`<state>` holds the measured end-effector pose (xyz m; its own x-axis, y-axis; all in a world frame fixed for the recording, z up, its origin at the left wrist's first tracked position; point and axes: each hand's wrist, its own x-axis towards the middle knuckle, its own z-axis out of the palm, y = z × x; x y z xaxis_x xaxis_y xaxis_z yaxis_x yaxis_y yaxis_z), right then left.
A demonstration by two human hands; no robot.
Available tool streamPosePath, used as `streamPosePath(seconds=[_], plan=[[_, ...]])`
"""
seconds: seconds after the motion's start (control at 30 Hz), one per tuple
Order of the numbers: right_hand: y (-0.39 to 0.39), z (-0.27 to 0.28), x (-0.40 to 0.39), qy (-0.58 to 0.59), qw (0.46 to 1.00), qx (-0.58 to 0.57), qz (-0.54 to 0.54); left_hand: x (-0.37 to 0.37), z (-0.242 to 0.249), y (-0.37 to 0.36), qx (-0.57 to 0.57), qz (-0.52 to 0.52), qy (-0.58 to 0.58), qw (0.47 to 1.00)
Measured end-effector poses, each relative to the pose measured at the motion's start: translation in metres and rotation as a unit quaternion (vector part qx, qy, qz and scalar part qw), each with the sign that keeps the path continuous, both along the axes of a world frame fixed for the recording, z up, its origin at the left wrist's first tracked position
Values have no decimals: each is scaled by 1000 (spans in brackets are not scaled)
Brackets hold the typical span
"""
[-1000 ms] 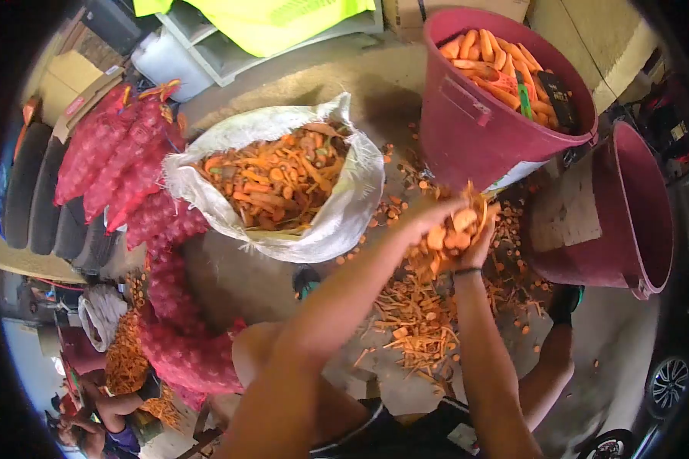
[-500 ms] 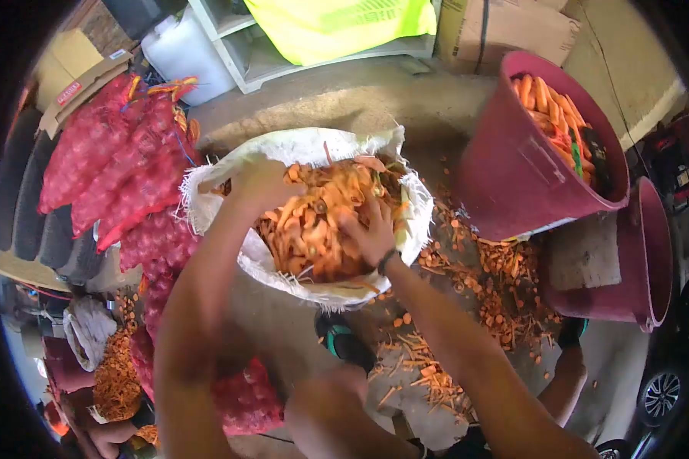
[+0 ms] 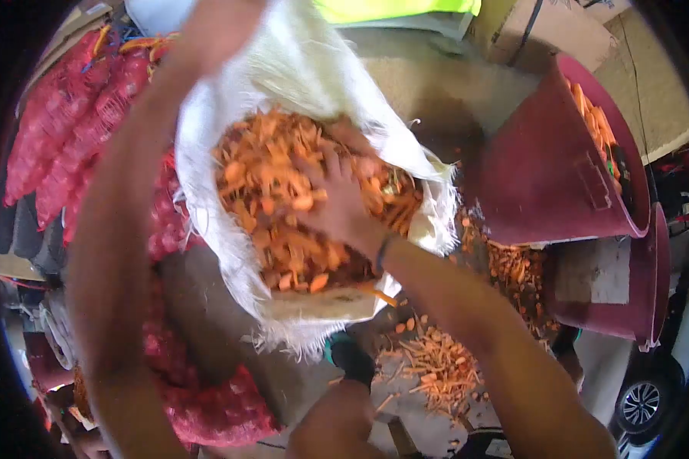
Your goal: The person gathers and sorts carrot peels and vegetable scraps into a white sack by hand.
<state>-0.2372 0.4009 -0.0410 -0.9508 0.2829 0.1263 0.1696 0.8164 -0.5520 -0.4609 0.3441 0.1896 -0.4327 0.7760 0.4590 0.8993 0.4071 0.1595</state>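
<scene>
i see my right hand [image 3: 341,203] spread flat on orange carrot scraps [image 3: 283,199] inside the white woven sack [image 3: 298,69]; my left hand [image 3: 214,23] grips the sack's upper edge. no readable writing anywhere.

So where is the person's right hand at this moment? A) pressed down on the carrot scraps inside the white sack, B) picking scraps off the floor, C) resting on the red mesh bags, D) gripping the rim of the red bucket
A: the right hand lies spread, fingers apart, on the carrot scraps filling the white sack.
</scene>
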Motion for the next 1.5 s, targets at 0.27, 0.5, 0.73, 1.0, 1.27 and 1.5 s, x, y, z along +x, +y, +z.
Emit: streamPosePath(seconds=[0.27,0.5,0.73,1.0,1.27,1.5], plan=[[100,56,-70,-196,979,-16,44,32,5,-58,-62,132,92,985],[222,74,47,3,990,102,96,103,10,-26,-34,77,167,982],[168,14,355,69,916,-338,-205,353,-64,25,-14,-273,-119,955],[-80,-265,694,19,184,-621,-762,557,-388,19,-364,-29,-521,771],[-93,-238,645,-41,195,-602,-773,704,-491,-208,-152,622,-571,514],[-12,-277,568,99,249,-683,-680,710,-521,5,-225,434,-635,598]])
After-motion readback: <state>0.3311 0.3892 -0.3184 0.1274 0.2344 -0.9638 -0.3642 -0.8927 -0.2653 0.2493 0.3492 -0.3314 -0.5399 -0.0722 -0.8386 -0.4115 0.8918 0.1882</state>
